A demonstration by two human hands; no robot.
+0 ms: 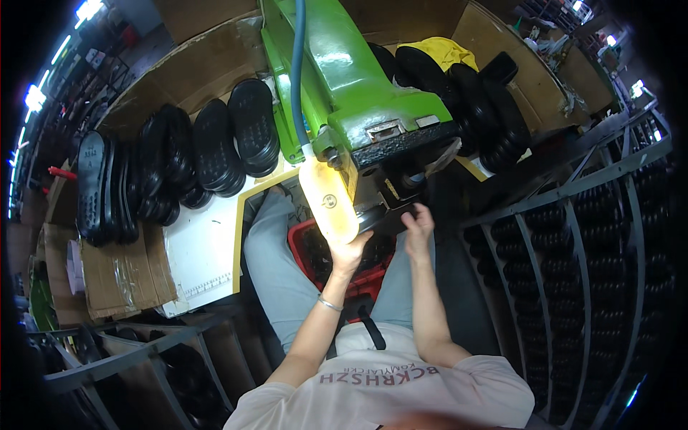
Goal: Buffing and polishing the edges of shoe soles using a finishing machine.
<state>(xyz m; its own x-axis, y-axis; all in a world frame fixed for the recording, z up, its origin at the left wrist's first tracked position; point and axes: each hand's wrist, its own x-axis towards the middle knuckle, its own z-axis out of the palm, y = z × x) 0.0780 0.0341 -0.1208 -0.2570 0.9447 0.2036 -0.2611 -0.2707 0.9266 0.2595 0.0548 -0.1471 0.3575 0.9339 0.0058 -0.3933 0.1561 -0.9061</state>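
Observation:
At the front of a green machine (340,72), below its black head, my left hand (349,252) is closed on the near end of a black shoe sole (370,216). Most of that sole is lost in the shadow under the head. A brightly lit yellow-white guard (328,204) hangs just above the left fingers. To the right of the sole, my right hand (418,228) is raised with its fingers apart and slightly curled, somewhat blurred. Nothing shows between them.
Stacked black soles (252,125) stand on the white tabletop (204,251) at left; more soles (494,118) and a yellow cloth (441,51) lie right of the machine. A red crate (367,285) sits between my legs. Racks of black soles (552,287) flank me.

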